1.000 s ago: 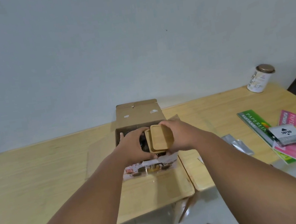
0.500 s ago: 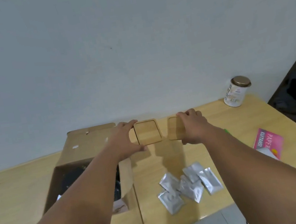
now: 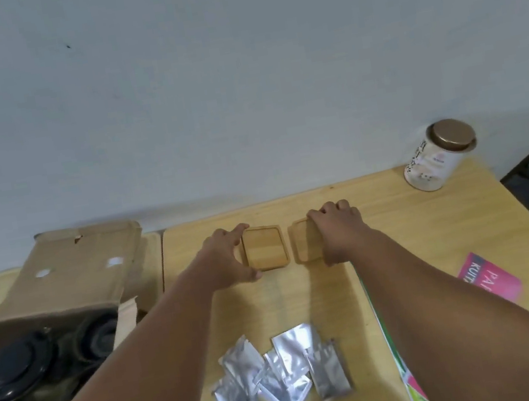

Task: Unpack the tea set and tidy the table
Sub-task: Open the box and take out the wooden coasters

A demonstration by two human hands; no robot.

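Note:
Two square wooden coasters lie flat and side by side, a small gap between them, near the far edge of the wooden table (image 3: 400,234). My left hand (image 3: 227,261) grips the left coaster (image 3: 265,248) by its left edge, thumb at its near corner. My right hand (image 3: 337,233) lies over the right coaster (image 3: 302,241), covering its right half. At the left stands the open cardboard box (image 3: 69,266); a dark teapot lid (image 3: 16,368) and a dark cup (image 3: 99,334) show inside.
Several silver foil sachets (image 3: 280,374) lie in a loose pile near the front edge. A white jar with a bronze lid (image 3: 436,155) stands at the back right. A pink booklet (image 3: 490,279) and a green one (image 3: 409,382) lie beside my right forearm.
Both hands lifted the stacked coasters out of the box, carried them right, split them and set them down on the table. The view has swung right and closer.

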